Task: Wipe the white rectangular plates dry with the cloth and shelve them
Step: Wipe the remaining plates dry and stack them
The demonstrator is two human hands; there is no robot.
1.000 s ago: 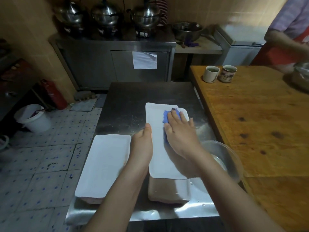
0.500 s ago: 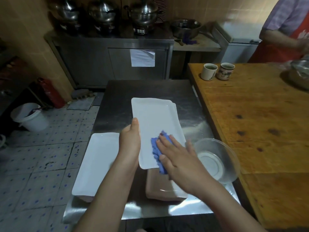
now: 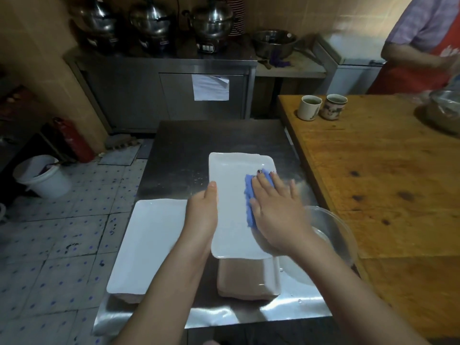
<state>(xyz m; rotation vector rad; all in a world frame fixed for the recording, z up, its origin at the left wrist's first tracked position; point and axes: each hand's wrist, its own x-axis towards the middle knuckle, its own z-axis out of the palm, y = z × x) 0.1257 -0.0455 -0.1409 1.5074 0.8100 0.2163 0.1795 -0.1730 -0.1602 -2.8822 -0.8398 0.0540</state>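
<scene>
Plate (image 3: 234, 175): white, rectangular, long axis running away from the person, over the middle of the steel bench (image 3: 199, 140); its near end overlaps a lower dish (image 3: 246, 280).
Left hand (image 3: 202, 215): grasping the plate's left edge, thumb lying on top along the rim; the other fingers are hidden beneath.
Right hand (image 3: 276, 212): flat and spread on the plate's right half, fingers straight, pressing the cloth (image 3: 249, 197) onto it.
Cloth: blue, bunched under the right palm and fingers, showing at their left side and past the fingertips.
Second plate (image 3: 149, 242): white, rectangular, just left of the plate and nearer the person, raised on something brownish.
Lower dish: rectangular, brownish in this light with a white right rim, wet drops beside it.
Glass bowl (image 3: 333, 230): clear, just right of the plate, partly behind the right forearm.
Wooden bench (image 3: 373, 170): right of the plate, two mugs (image 3: 310, 107) at its far corner.
</scene>
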